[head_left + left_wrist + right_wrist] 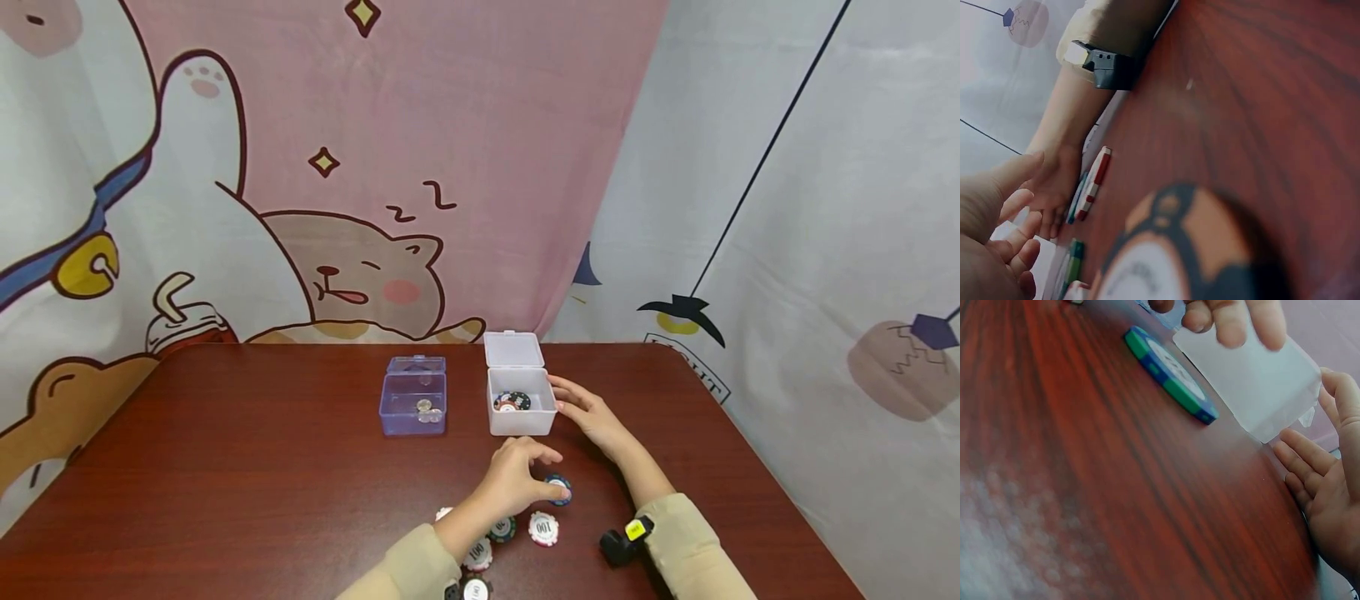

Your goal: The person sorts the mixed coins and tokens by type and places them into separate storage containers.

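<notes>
My left hand (517,477) hovers over the table, thumb and fingers spread apart. Just under its thumb in the head view is a blue-and-green poker chip (558,490); from the right wrist, this chip (1171,376) lies on the wood with the fingers above it. My right hand (592,417) rests its fairly straight fingers against the right side of a white lidded box (522,423). That box stands open, and several poker chips (513,401) lie inside. A white-and-red chip (543,528) marked 100 lies nearer, right of the left wrist.
Left of the white box stands a blue-tinted clear box (405,423), lid up, with several clear pieces (427,412) inside. More chips, including a green one (502,529), lie beneath and beside the left forearm. A printed curtain (487,167) hangs behind the table (225,467).
</notes>
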